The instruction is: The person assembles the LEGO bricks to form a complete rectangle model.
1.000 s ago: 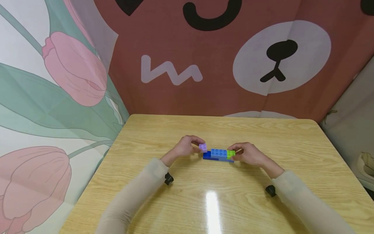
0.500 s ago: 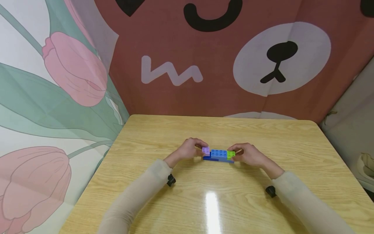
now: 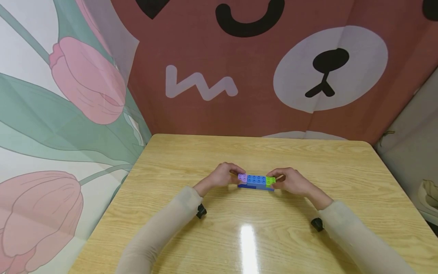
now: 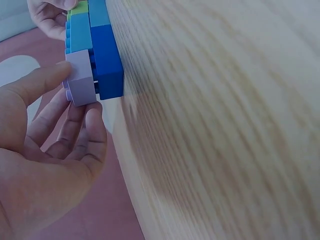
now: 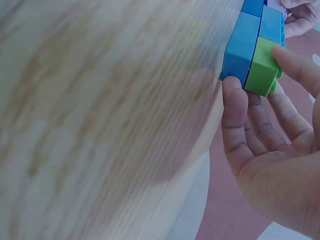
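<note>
A low two-layer stack of toy building bricks lies on the table. Its lower layer has a dark blue brick point(image 4: 109, 65) on the left and a lighter blue brick point(image 5: 240, 47) on the right. On top, a blue brick point(image 3: 256, 179) sits between a small purple brick point(image 4: 81, 82) and a small green brick point(image 5: 262, 67). My left hand point(image 3: 223, 175) pinches the purple brick; in the left wrist view, studs show in a narrow gap between it and the dark blue brick. At the other end, my right hand point(image 3: 291, 180) holds the green brick between thumb and fingers.
The wooden table point(image 3: 273, 239) extends around the stack. Behind it hangs a red-brown cloth point(image 3: 205, 118) with a bear face, and a tulip-patterned cloth point(image 3: 41, 152) hangs at the left. Small black devices point(image 3: 201, 211) are worn at both wrists.
My left hand has moved right and slightly down, bringing the purple brick over the dark blue brick and against the upper blue one. The right hand has stayed on the green brick.
</note>
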The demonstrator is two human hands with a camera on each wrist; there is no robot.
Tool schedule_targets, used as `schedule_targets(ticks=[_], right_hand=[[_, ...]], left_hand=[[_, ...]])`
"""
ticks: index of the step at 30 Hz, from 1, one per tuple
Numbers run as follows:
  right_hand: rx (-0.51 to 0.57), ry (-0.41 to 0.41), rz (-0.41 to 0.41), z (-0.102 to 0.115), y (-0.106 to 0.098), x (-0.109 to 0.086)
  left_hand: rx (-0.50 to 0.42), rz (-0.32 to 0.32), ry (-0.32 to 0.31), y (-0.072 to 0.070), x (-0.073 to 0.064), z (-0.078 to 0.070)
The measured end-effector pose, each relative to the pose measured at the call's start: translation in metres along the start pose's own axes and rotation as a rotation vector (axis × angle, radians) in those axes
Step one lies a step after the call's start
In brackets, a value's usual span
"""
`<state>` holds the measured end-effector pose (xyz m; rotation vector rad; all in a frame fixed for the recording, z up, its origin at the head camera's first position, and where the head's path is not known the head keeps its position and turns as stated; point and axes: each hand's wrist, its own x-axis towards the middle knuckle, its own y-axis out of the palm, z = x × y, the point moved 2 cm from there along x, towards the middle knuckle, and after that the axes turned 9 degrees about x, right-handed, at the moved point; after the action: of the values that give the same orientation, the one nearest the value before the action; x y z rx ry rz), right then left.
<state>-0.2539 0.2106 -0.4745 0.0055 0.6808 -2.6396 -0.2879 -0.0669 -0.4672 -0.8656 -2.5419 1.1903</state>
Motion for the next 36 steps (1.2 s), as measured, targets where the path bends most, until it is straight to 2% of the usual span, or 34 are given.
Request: schedule_targets(ticks=[8, 18, 36], right_hand=[[-0.001, -0.005, 0.003, 0.0011, 0.0000, -0.0001], [0.000, -0.008, 0.004, 0.0010, 0.0009, -0.0003], [-0.001, -0.001, 0.008, 0.0025, 0.0003, -0.0002]], left_hand=[[-0.005, -0.013, 0.013, 0.0029, -0.0003, 0.0005], [-0.001, -0.032, -0.054, 0.0052, -0.0008, -0.0026], [-0.034, -0.030, -0.087, 0.0042, 0.0018, -0.0013]])
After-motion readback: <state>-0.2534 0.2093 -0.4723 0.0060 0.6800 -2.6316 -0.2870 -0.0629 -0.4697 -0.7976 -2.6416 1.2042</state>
